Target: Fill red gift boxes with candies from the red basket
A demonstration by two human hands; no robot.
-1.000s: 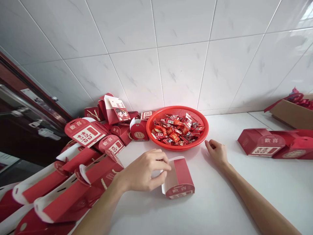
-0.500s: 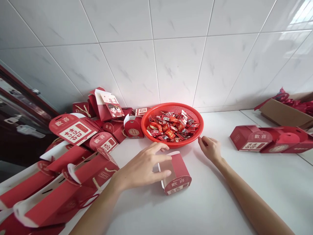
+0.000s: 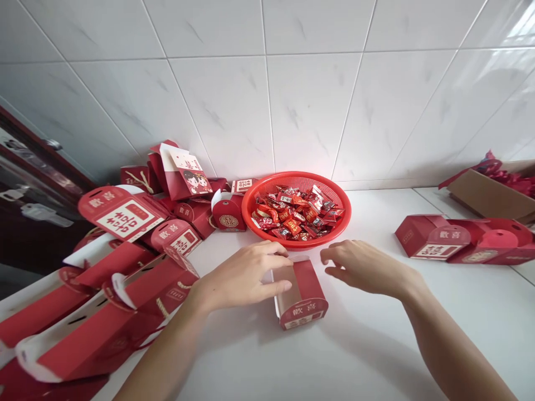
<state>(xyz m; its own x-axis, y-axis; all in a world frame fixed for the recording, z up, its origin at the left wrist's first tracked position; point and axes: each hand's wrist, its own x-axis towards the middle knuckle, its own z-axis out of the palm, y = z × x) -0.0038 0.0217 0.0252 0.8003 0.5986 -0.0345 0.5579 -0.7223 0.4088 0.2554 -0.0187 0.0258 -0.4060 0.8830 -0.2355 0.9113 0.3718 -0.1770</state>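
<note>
box [image 3: 310, 283] lies between the hands [image 3: 244, 275], near a red basket [image 3: 345, 221].

The left forearm [image 3: 173, 345] and right forearm [image 3: 449, 337] slant inward, the left hand [image 3: 244, 273] arched with thumb parted from fingers, the right hand [image 3: 370, 268] bent inward at the wrist, fingers loosely curled.

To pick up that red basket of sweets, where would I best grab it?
I'd grip the red basket by its rim, from the right and near sides. The round rim stands above the counter, offering an edge to catch. The tiled wall is behind and a red box sits close on its left, so those approaches look tighter. Keep it level: the sweets look loose.
</note>
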